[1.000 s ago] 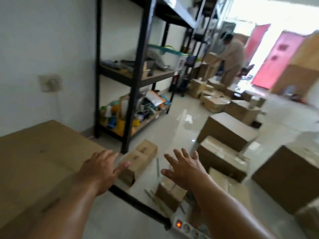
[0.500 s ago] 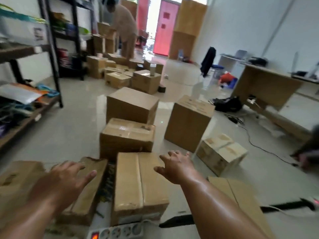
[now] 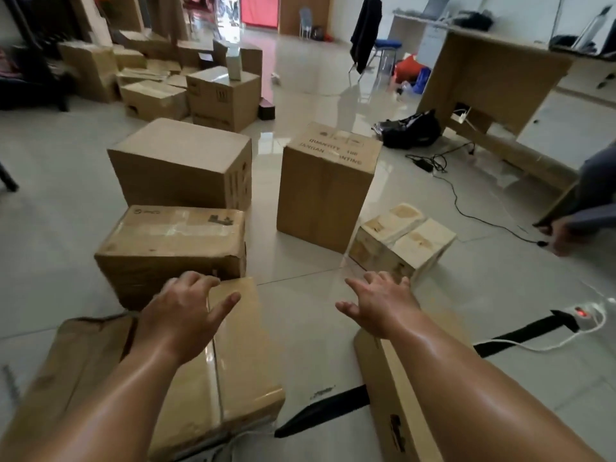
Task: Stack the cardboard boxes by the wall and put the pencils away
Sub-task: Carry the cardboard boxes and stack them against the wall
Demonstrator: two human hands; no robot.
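Lower centre: left hand (image 3: 180,311) over a closed taped box (image 3: 246,361); right hand (image 3: 380,305) above bare floor (image 3: 300,328) beside it; both grips apart, empty.

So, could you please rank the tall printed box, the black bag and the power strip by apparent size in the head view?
Largest: tall printed box
Then: black bag, though farther away
Smallest: power strip

One head-worn wide-angle camera looks forward and down, close above the left hand (image 3: 186,311) and right hand (image 3: 380,305), with brown cardboard boxes (image 3: 180,161) farther off.
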